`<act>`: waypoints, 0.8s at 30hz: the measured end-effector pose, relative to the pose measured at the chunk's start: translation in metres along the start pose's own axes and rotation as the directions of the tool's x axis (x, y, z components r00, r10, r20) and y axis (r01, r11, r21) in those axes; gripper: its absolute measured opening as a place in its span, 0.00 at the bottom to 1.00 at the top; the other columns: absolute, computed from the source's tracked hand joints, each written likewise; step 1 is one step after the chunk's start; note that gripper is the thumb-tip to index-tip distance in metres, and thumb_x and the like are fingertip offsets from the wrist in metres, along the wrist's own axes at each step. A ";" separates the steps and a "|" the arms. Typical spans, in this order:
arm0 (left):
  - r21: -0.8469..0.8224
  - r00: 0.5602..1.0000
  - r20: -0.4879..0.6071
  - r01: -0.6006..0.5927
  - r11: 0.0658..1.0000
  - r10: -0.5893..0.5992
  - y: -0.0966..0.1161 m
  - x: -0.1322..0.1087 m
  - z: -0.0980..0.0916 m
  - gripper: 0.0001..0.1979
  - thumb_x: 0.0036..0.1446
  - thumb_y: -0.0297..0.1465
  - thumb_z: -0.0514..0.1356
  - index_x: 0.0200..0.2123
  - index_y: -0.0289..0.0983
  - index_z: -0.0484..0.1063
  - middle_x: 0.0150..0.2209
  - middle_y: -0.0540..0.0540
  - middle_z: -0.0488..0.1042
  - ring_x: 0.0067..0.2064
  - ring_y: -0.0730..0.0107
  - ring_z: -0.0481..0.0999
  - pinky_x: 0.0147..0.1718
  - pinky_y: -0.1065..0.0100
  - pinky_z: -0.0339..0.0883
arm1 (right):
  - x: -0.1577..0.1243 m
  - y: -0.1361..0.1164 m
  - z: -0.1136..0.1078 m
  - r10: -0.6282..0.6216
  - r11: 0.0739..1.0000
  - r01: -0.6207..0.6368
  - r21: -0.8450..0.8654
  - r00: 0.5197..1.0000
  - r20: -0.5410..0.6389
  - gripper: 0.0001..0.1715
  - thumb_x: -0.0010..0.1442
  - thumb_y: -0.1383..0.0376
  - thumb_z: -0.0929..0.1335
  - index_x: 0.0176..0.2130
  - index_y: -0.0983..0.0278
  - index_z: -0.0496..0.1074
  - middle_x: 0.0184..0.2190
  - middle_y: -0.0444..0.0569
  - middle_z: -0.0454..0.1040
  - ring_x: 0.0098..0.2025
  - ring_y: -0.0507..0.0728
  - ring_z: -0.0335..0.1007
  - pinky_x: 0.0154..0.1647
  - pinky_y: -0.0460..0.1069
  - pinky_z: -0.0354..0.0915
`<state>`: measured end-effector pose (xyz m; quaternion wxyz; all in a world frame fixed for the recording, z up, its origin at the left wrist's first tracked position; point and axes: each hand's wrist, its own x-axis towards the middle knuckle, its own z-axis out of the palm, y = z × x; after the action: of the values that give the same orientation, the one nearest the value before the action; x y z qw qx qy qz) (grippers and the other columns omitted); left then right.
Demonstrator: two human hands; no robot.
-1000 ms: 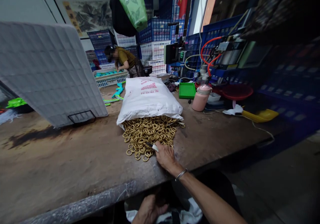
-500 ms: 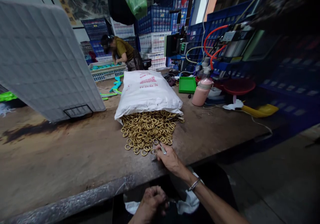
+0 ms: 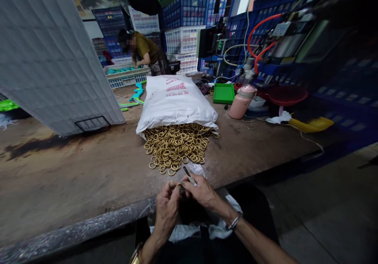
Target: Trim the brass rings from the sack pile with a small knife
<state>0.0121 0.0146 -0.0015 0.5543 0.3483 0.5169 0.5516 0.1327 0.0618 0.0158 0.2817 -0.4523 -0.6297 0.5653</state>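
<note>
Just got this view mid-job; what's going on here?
The person's left hand and right hand meet near the edge of the brown table, at a small gold-coloured ring. The right hand also holds a slim tool with a dark tip. Beyond, loose gold-coloured rings lie heaped at the mouth of a white sack with red print.

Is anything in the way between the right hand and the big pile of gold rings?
Nothing visible blocks it: just tabletop lies between the right hand and the pile of rings. The small tool in that hand sticks out toward the pile.
</note>
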 end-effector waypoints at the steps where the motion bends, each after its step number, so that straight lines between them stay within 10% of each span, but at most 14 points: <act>1: 0.016 1.000 -0.005 -0.021 1.000 0.021 -0.002 0.000 -0.001 0.11 0.49 0.38 0.59 0.26 0.35 0.67 0.23 0.49 0.70 0.26 0.74 0.68 0.27 0.73 0.62 | 0.000 0.000 0.001 -0.005 1.000 0.005 -0.011 1.000 -0.011 0.13 0.55 0.61 0.60 0.23 0.65 0.64 0.16 0.39 0.62 0.21 0.47 0.57 0.24 0.42 0.55; 7: 0.091 0.996 -0.036 -0.083 0.992 0.086 -0.007 -0.003 -0.006 0.10 0.50 0.37 0.59 0.27 0.35 0.68 0.23 0.51 0.70 0.25 0.76 0.67 0.25 0.75 0.60 | 0.008 0.006 0.007 0.015 0.996 -0.021 -0.089 0.998 -0.061 0.10 0.53 0.63 0.61 0.23 0.65 0.63 0.16 0.39 0.62 0.21 0.48 0.57 0.24 0.43 0.53; 16: -0.135 0.971 0.141 0.210 0.968 -0.191 0.010 -0.004 -0.008 0.15 0.50 0.41 0.57 0.23 0.35 0.64 0.18 0.54 0.64 0.15 0.84 0.54 0.13 0.78 0.46 | 0.011 0.008 0.009 -0.019 0.996 0.016 -0.088 0.999 -0.031 0.11 0.55 0.63 0.59 0.24 0.64 0.63 0.17 0.40 0.63 0.21 0.48 0.58 0.23 0.43 0.53; 24: -0.199 0.970 0.061 0.244 0.949 -0.236 0.013 -0.003 -0.006 0.15 0.47 0.41 0.60 0.27 0.36 0.62 0.20 0.55 0.64 0.17 0.84 0.57 0.15 0.79 0.49 | 0.000 0.017 0.004 -0.144 0.834 0.125 -0.538 0.990 0.007 0.06 0.54 0.69 0.59 0.28 0.63 0.63 0.21 0.42 0.65 0.24 0.50 0.59 0.26 0.44 0.50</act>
<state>0.0037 0.0121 0.0100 0.6594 0.2338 0.4857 0.5240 0.1334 0.0593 -0.0017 0.1934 -0.4771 -0.7880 0.3377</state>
